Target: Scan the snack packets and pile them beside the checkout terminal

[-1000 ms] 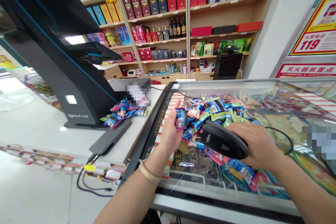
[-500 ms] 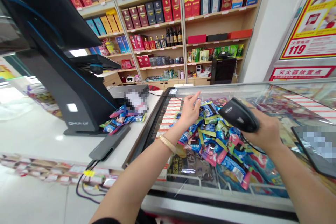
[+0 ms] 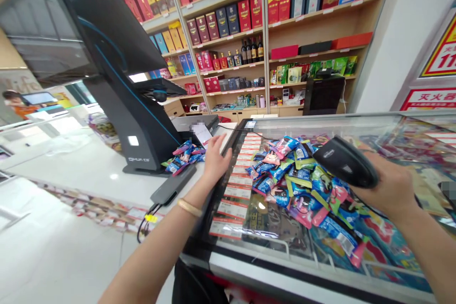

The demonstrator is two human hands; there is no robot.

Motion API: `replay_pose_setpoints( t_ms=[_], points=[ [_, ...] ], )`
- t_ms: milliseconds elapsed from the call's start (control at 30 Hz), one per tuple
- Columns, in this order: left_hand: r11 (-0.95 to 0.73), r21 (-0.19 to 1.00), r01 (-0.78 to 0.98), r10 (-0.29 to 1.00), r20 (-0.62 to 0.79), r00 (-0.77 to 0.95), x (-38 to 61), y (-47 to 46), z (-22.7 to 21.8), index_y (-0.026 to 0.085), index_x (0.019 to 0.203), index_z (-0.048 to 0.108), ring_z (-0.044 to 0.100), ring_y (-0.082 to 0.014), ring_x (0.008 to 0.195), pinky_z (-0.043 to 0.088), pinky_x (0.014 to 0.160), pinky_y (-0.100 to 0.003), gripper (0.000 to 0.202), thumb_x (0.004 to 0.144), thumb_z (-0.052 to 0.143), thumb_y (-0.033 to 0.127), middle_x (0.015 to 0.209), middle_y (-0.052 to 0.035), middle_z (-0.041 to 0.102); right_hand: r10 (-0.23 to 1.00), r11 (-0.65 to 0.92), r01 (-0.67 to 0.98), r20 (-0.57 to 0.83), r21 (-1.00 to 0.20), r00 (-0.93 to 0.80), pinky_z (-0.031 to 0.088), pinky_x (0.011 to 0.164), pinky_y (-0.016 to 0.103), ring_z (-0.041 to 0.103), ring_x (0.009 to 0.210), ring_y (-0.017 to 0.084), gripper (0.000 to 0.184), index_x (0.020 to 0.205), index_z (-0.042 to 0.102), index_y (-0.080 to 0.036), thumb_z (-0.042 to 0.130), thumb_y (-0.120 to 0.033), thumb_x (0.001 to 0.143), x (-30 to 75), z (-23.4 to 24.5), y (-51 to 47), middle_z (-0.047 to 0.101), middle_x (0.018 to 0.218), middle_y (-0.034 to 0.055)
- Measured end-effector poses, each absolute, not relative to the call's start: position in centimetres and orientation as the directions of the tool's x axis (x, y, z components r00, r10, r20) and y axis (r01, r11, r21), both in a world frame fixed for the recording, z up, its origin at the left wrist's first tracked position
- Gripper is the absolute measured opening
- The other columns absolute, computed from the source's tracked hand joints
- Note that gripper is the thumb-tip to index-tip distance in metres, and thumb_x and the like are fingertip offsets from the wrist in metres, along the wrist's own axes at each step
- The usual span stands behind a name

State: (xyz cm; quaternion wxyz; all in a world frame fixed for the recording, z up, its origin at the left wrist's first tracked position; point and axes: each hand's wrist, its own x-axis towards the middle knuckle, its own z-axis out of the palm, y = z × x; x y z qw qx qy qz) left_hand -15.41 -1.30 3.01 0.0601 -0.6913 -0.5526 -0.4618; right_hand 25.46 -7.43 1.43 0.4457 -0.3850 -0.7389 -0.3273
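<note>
My right hand (image 3: 388, 183) is wrapped round a black barcode scanner (image 3: 345, 161), its head pointing left above the snack packets. A heap of small blue, pink and green snack packets (image 3: 299, 175) lies on the glass-topped case (image 3: 228, 251). My left hand (image 3: 215, 159) reaches over the white counter's edge, fingers stretched out and apart, with nothing seen in it. Close to its left is a smaller pile of the same packets (image 3: 183, 156), at the foot of the checkout terminal (image 3: 142, 128). A pale paper slip (image 3: 200, 132) shows just past the fingertips.
A dark flat device (image 3: 173, 185) with cables lies along the white counter (image 3: 114, 190). Price labels (image 3: 238, 185) line the glass case's left side. Shelves of boxed bottles (image 3: 223, 21) stand behind. A person in orange (image 3: 17, 104) is far left.
My left hand has moved left, from the packet heap on the glass to beside the small pile on the counter. The right hand still holds the scanner over the heap. The view has turned left.
</note>
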Motion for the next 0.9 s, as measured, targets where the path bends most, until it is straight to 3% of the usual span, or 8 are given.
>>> replay_pose_setpoints(
  t_ms=[133, 233, 300, 367, 500, 767, 833, 900],
  points=[
    [0.013, 0.421, 0.907, 0.712, 0.633, -0.304, -23.6, -1.6, 4.6, 0.015, 0.14, 0.055, 0.054, -0.0301, 0.13, 0.041, 0.115, -0.045, 0.057, 0.084, 0.061, 0.026, 0.134, -0.017, 0.056, 0.249, 0.533, 0.829, 0.904, 0.171, -0.346, 0.052, 0.06, 0.03, 0.072, 0.068, 0.023, 0.019, 0.098, 0.061, -0.021, 0.056, -0.032, 0.084, 24.7, 2.0, -7.9, 0.074, 0.078, 0.0076],
    [0.288, 0.355, 0.889, 0.795, 0.429, -0.429, -27.5, -1.5, 5.7, 0.013, 0.147, 0.048, 0.053, -0.0352, 0.133, 0.043, 0.111, -0.046, 0.065, 0.087, 0.059, 0.034, 0.145, -0.0217, 0.052, 0.248, 0.56, 0.807, 0.892, 0.185, -0.377, 0.05, 0.057, 0.03, 0.07, 0.064, 0.022, 0.022, 0.101, 0.062, -0.02, 0.058, -0.034, 0.085, 24.2, 2.1, -8.2, 0.073, 0.075, 0.0062],
    [0.363, 0.292, 0.885, 0.848, 0.289, -0.444, -29.1, -1.1, 6.0, 0.01, 0.149, 0.046, 0.055, -0.0361, 0.132, 0.045, 0.108, -0.044, 0.067, 0.087, 0.058, 0.035, 0.145, -0.0237, 0.053, 0.232, 0.564, 0.799, 0.89, 0.206, -0.393, 0.049, 0.057, 0.03, 0.07, 0.065, 0.022, 0.025, 0.103, 0.062, -0.019, 0.058, -0.036, 0.086, 24.1, 2.0, -8.2, 0.073, 0.077, 0.0072],
    [0.375, 0.266, 0.888, 0.874, 0.218, -0.434, -29.9, -0.7, 6.0, 0.01, 0.146, 0.05, 0.059, -0.0358, 0.128, 0.047, 0.106, -0.042, 0.064, 0.087, 0.058, 0.033, 0.139, -0.0232, 0.06, 0.222, 0.559, 0.799, 0.889, 0.222, -0.401, 0.049, 0.058, 0.03, 0.07, 0.067, 0.022, 0.024, 0.103, 0.062, -0.018, 0.057, -0.037, 0.088, 24.0, 1.8, -8.1, 0.074, 0.08, 0.0085],
    [0.359, 0.284, 0.889, 0.883, 0.205, -0.422, -30.3, -0.1, 5.8, 0.015, 0.136, 0.063, 0.066, -0.0352, 0.118, 0.051, 0.099, -0.041, 0.051, 0.088, 0.057, 0.033, 0.126, -0.0175, 0.071, 0.221, 0.557, 0.797, 0.883, 0.234, -0.414, 0.051, 0.06, 0.031, 0.071, 0.069, 0.024, 0.028, 0.101, 0.063, -0.018, 0.056, -0.041, 0.088, 24.1, 1.3, -7.7, 0.075, 0.082, 0.0106],
    [0.33, 0.383, 0.863, 0.822, 0.333, -0.462, -30.8, -0.9, 6.5, 0.015, 0.128, 0.068, 0.066, -0.0326, 0.12, 0.048, 0.105, -0.046, 0.04, 0.095, 0.047, 0.024, 0.123, -0.0167, 0.072, 0.237, 0.586, 0.782, 0.878, 0.213, -0.417, 0.052, 0.06, 0.031, 0.072, 0.07, 0.025, 0.028, 0.107, 0.061, -0.02, 0.059, -0.038, 0.085, 24.1, 1.1, -7.7, 0.074, 0.082, 0.0101],
    [0.276, 0.51, 0.814, 0.753, 0.411, -0.513, -30.2, -1.3, 6.9, 0.015, 0.127, 0.067, 0.067, -0.0301, 0.116, 0.051, 0.102, -0.046, 0.039, 0.097, 0.045, 0.025, 0.119, -0.016, 0.074, 0.253, 0.589, 0.784, 0.876, 0.198, -0.411, 0.053, 0.061, 0.032, 0.073, 0.071, 0.026, 0.027, 0.108, 0.061, -0.022, 0.061, -0.034, 0.084, 24.1, 1.2, -7.8, 0.074, 0.084, 0.01],
    [0.078, 0.769, 0.634, 0.664, 0.434, -0.608, -28.8, -1.6, 7.4, 0.015, 0.12, 0.067, 0.073, -0.0247, 0.103, 0.057, 0.092, -0.04, 0.034, 0.098, 0.044, 0.026, 0.108, -0.0123, 0.076, 0.261, 0.594, 0.783, 0.875, 0.187, -0.407, 0.054, 0.061, 0.033, 0.073, 0.071, 0.026, 0.027, 0.109, 0.06, -0.024, 0.062, -0.034, 0.084, 24.0, 1.4, -8.0, 0.075, 0.085, 0.0097]
  ],
)
